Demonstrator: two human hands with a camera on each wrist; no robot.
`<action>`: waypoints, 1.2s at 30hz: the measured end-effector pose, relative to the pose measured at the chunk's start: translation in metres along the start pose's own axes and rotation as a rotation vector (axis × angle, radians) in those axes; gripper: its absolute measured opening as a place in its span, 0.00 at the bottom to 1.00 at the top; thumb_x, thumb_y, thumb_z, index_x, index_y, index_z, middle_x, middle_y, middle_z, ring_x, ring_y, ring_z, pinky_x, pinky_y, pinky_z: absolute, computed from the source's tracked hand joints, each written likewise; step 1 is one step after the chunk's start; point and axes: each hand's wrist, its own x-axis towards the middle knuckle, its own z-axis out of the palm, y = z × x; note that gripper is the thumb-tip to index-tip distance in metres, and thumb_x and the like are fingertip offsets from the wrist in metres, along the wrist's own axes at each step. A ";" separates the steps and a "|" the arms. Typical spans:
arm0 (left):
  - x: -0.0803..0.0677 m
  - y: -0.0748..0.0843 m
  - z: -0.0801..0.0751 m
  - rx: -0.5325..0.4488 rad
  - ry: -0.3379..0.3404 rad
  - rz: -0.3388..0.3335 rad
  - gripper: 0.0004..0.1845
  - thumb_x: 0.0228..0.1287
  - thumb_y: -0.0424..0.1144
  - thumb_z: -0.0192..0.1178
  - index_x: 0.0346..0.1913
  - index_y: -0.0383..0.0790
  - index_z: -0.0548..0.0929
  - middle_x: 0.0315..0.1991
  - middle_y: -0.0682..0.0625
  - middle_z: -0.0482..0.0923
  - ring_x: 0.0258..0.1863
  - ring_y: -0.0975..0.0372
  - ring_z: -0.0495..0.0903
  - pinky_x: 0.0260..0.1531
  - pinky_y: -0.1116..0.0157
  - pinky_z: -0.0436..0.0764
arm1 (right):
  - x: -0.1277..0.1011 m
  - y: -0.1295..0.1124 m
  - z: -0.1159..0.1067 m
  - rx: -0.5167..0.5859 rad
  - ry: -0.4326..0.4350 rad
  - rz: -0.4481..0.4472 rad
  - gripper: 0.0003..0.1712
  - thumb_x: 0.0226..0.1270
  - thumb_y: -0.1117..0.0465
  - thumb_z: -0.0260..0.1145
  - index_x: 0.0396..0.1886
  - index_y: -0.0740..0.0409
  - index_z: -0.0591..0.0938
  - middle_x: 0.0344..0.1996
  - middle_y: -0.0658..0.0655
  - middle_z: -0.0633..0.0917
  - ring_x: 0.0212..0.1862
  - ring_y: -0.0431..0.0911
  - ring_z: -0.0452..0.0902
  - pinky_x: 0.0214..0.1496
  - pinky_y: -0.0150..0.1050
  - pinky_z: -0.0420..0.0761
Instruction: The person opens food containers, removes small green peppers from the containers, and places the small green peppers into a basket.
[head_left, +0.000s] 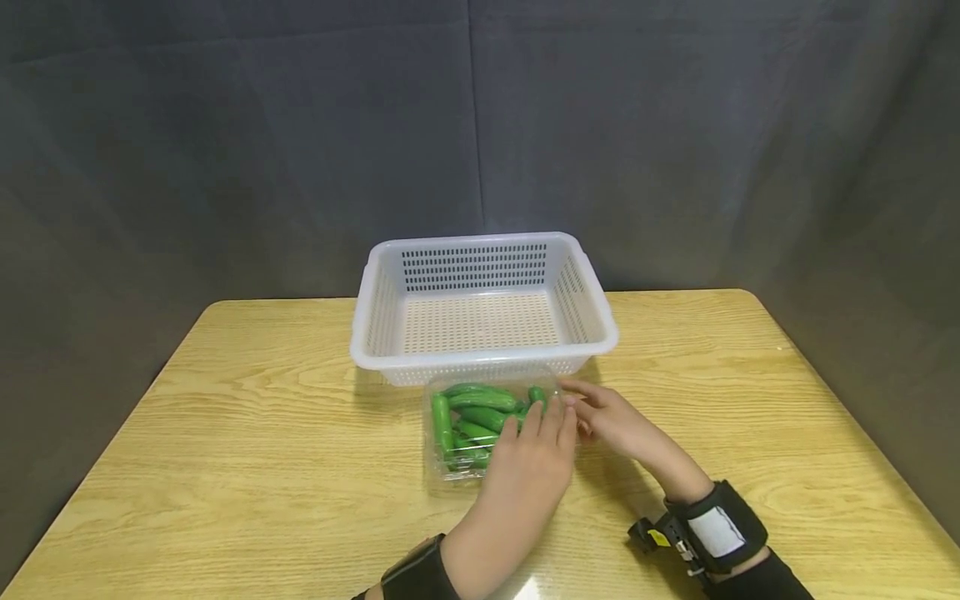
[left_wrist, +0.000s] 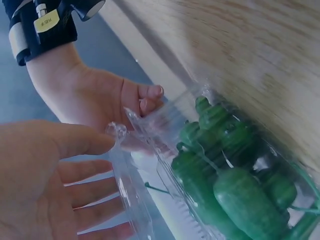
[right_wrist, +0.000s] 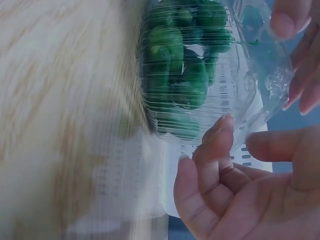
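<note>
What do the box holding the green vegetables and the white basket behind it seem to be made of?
Clear clamshell box: thin transparent plastic, glossy; the ribbed walls glint and the cucumbers show through. White basket: moulded plastic, matt to slightly translucent, with rows of slots in walls and floor. The cucumbers look uniformly shiny, possibly plastic replicas.

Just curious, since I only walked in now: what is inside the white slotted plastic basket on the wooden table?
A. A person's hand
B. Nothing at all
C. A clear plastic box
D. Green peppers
B: the white slotted plastic basket shows only its bare perforated floor, while the green peppers lie in the clear plastic clamshell box in front of it.
</note>
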 end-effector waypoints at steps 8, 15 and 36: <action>-0.015 -0.012 -0.006 -0.056 0.032 -0.017 0.29 0.53 0.38 0.74 0.60 0.44 0.81 0.60 0.47 0.79 0.56 0.57 0.81 0.50 0.61 0.83 | 0.001 -0.001 0.000 -0.025 0.014 0.025 0.28 0.79 0.63 0.50 0.71 0.77 0.61 0.18 0.52 0.70 0.23 0.44 0.66 0.26 0.34 0.71; -0.030 -0.021 -0.007 -0.117 0.033 -0.054 0.29 0.49 0.36 0.76 0.57 0.40 0.83 0.60 0.45 0.79 0.56 0.56 0.81 0.50 0.58 0.83 | 0.001 -0.001 -0.001 -0.054 0.026 0.041 0.28 0.79 0.62 0.50 0.71 0.76 0.63 0.19 0.53 0.69 0.23 0.45 0.66 0.27 0.35 0.70; -0.051 -0.060 -0.010 -0.349 -0.164 -0.093 0.33 0.61 0.54 0.68 0.65 0.41 0.77 0.67 0.42 0.72 0.65 0.50 0.72 0.62 0.46 0.73 | 0.002 0.005 -0.004 -0.053 0.004 -0.005 0.25 0.78 0.71 0.44 0.71 0.77 0.62 0.18 0.51 0.66 0.21 0.43 0.61 0.24 0.33 0.65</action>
